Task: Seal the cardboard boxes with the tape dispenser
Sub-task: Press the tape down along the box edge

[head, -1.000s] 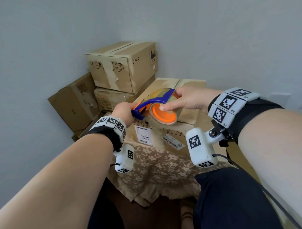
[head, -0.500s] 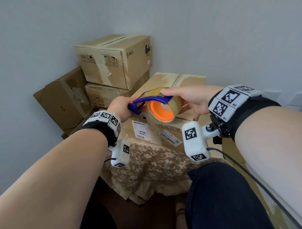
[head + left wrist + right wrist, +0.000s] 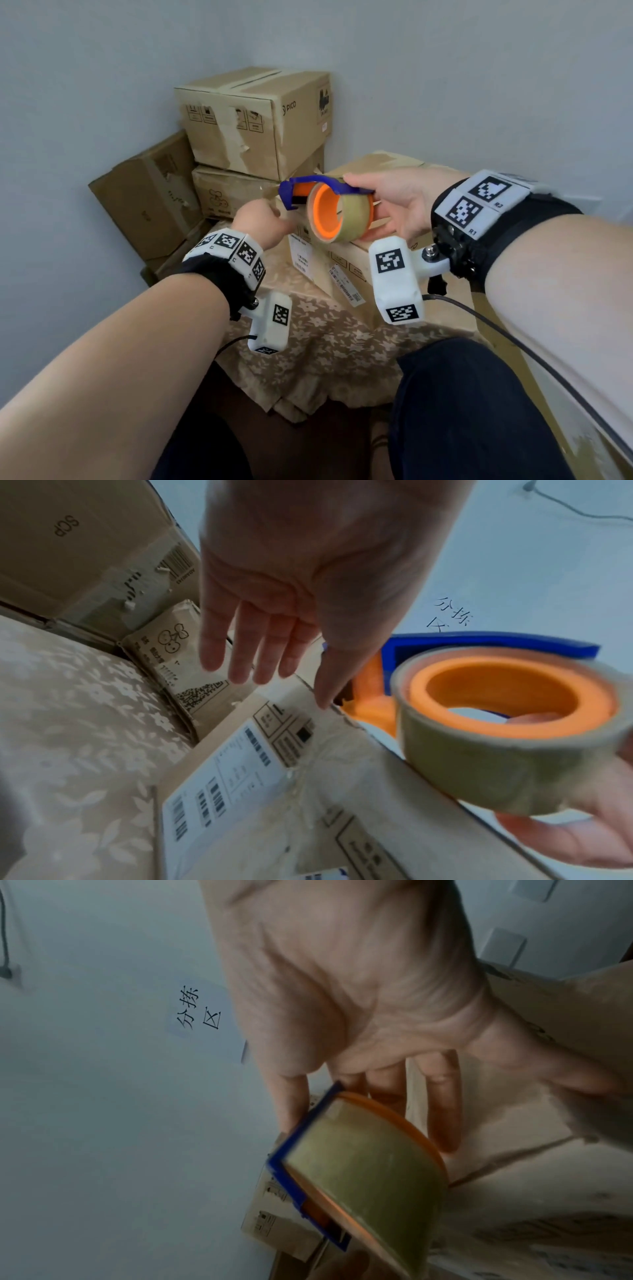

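Now, starting at nine o'clock from my view, a tilted box (image 3: pixel 147 195) leans against the wall beside two stacked boxes (image 3: pixel 257 120). Just right of them, my left hand (image 3: pixel 262 222) has let go of the tape dispenser (image 3: pixel 329 209); half a second ago it gripped the blue handle, and now its fingers (image 3: pixel 240 653) hang straight and loose, holding nothing, the thumb close by the handle end. That leaves my right hand (image 3: pixel 400 205) carrying the dispenser alone, forefinger along the blue frame on top, the other fingers behind and under the roll. I judge the handover is done and my left hand is free to steady the box on the table (image 3: pixel 346 270), which lies right under the dispenser, at twelve o'clock. The dispenser hangs just above its near top edge, not touching. I cannot find the loose tape end, and the cutter is blurred in the right wrist view. Whether the top seam already carries fresh tape I cannot tell: my hands cover most of it. The flowered tablecloth (image 3: pixel 318 342) hides the table itself.
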The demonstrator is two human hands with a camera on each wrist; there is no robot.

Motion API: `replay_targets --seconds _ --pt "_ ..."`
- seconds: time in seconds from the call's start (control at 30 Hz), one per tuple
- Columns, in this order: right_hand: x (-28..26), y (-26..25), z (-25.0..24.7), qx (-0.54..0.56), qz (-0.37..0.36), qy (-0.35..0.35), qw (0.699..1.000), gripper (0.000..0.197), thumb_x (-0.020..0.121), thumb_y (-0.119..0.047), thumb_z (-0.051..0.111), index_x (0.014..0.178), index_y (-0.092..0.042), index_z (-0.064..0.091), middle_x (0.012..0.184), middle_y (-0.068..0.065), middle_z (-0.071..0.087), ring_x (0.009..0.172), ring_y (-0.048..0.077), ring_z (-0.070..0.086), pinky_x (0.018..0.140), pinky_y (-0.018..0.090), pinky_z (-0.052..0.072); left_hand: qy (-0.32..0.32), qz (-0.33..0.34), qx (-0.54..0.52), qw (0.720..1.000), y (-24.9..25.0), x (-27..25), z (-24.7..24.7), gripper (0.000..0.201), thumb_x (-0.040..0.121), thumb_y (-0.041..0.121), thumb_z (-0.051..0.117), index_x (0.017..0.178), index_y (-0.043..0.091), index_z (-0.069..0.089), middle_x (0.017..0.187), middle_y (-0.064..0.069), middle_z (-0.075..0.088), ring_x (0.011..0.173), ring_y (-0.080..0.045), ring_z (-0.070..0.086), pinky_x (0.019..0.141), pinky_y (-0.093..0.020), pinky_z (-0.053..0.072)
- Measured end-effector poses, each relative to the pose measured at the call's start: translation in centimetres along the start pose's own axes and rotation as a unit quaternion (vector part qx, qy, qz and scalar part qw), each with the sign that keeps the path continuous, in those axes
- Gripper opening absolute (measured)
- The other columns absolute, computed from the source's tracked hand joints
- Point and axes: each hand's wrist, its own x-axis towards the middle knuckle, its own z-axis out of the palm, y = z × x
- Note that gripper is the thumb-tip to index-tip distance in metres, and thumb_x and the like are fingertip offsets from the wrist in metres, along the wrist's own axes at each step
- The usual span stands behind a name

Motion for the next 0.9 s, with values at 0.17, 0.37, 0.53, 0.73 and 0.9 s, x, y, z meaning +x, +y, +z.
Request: replay_targets --seconds 0.17,0.37,0.53,0.73,0.9 --pt "-1.0 -0.1 0.4 -0.05 -0.012 0.029 0.998 0.036 0.088 -0.06 0.053 0.094 -0.026 0.061 0.095 0.001 0.069 0.088 0.023 0.061 0.095 0.052 0.038 -0.072 -0.021 -0.038 0.996 1.4 -1.6 -0.3 0.021 0.084 0.024 0.065 0.071 0.017 0.05 0.084 -0.007 0.058 0.084 -0.028 0.059 0.079 -0.041 0.056" --pt "-3.4 0.5 -0.1 -0.047 -0.076 0.089 0.992 0.02 0.091 -0.037 0.061 0.084 -0.019 0.055 0.081 -0.001 0.059 0.068 0.011 0.052 0.02 0.017 0.033 0.036 -0.047 -0.048 0.997 1.0 -1.2 -2.0 0.06 0.081 0.007 0.063 0.137 0.013 0.042 0.124 -0.01 0.055 0.105 -0.026 0.057 0.084 -0.032 0.048" --pt "-4.2 1.2 -1.8 -0.062 -0.092 0.117 0.987 0.018 0.089 -0.037 0.061 0.086 -0.02 0.054 0.075 -0.003 0.055 0.061 0.008 0.048 0.028 0.019 0.032 -0.073 0.059 -0.005 0.996 1.7 -1.4 -2.0 0.083 0.073 -0.001 0.074 0.143 0.025 0.039 0.136 -0.005 0.052 0.106 -0.02 0.058 0.082 -0.029 0.049" --pt "-4.5 2.0 -2.6 -0.076 -0.089 0.096 0.989 0.033 0.09 -0.045 0.058 0.109 -0.019 0.061 0.07 -0.006 0.055 0.056 0.005 0.047 0.029 0.016 0.03 -0.093 0.11 0.092 0.985 2.3 -1.3 0.2 0.048 0.071 0.014 0.081 0.115 0.02 0.063 0.102 -0.002 0.067 0.097 -0.022 0.06 0.085 -0.03 0.045" --pt "-3.8 2.0 -3.4 -0.047 -0.106 0.067 0.991 0.017 0.093 -0.035 0.058 0.09 -0.018 0.06 0.076 -0.002 0.064 0.07 0.013 0.059 0.048 0.021 0.04 -0.051 0.087 0.161 0.982 3.4 -0.5 0.5 0.027 0.076 0.022 0.076 0.102 0.018 0.067 0.092 -0.003 0.065 0.089 -0.023 0.06 0.081 -0.032 0.047"
